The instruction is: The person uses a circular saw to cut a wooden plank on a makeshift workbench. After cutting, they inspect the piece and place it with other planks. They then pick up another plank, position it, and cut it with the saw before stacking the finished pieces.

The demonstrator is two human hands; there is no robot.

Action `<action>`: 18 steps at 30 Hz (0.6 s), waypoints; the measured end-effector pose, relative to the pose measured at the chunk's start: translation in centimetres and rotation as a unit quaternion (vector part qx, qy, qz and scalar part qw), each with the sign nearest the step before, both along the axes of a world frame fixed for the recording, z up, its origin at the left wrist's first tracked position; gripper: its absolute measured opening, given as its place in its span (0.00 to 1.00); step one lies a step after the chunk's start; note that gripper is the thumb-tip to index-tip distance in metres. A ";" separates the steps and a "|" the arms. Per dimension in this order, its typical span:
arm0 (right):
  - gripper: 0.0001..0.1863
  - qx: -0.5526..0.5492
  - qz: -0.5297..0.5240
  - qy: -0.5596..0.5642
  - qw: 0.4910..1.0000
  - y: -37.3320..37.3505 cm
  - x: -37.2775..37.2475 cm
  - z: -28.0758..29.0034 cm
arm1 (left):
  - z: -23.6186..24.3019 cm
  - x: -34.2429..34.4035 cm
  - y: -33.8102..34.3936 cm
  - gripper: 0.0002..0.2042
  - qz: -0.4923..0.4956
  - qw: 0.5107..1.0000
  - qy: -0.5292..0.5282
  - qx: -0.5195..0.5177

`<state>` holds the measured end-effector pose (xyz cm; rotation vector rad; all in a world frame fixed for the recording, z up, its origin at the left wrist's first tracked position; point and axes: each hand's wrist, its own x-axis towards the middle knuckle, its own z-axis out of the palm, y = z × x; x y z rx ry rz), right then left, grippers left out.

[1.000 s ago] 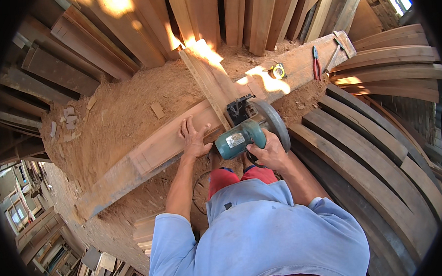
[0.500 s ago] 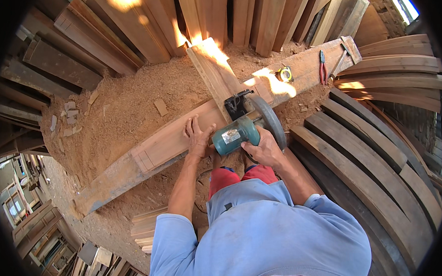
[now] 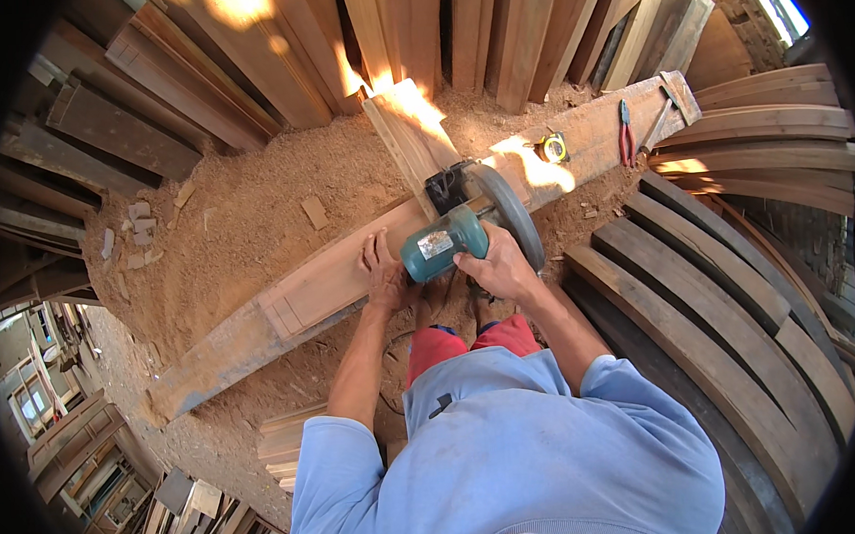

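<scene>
Currently, in the head view, the right hand point(image 3: 499, 265) is holding a green power saw point(image 3: 436, 246), its fingers wrapping around the handle. The saw is sitting over the middle of a long plank point(image 3: 212, 357), its black base meeting a short board point(image 3: 405, 139) that is lying crosswise there. Close by on the left, the left hand point(image 3: 386, 276) is resting on a reddish board point(image 3: 327, 269), fingers slightly apart and gripping nothing visible; the saw body is partly hiding the thumb side. That board is lying along the plank. Farther right, a yellow tape measure point(image 3: 552, 148) and red-handled pliers point(image 3: 626, 136) are resting on the plank. Sawdust point(image 3: 244, 218) is covering the ground, and curved timbers point(image 3: 682, 308) are lying to the right.
</scene>
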<state>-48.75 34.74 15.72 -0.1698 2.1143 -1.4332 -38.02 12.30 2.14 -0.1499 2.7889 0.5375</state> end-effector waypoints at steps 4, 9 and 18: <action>0.17 0.003 0.007 -0.007 1.000 -0.6 -1.2 0.1 | 0.6 -0.1 -0.1 0.41 0.002 1.000 0.001 0.014; 0.18 0.007 0.007 0.001 1.000 -1.2 -1.9 -0.1 | -1.6 1.0 -0.8 0.42 -0.011 0.998 0.057 0.025; 0.17 -0.002 0.007 0.015 1.000 -2.4 -3.8 -0.6 | -2.2 1.5 -1.0 0.40 -0.029 0.998 0.062 0.012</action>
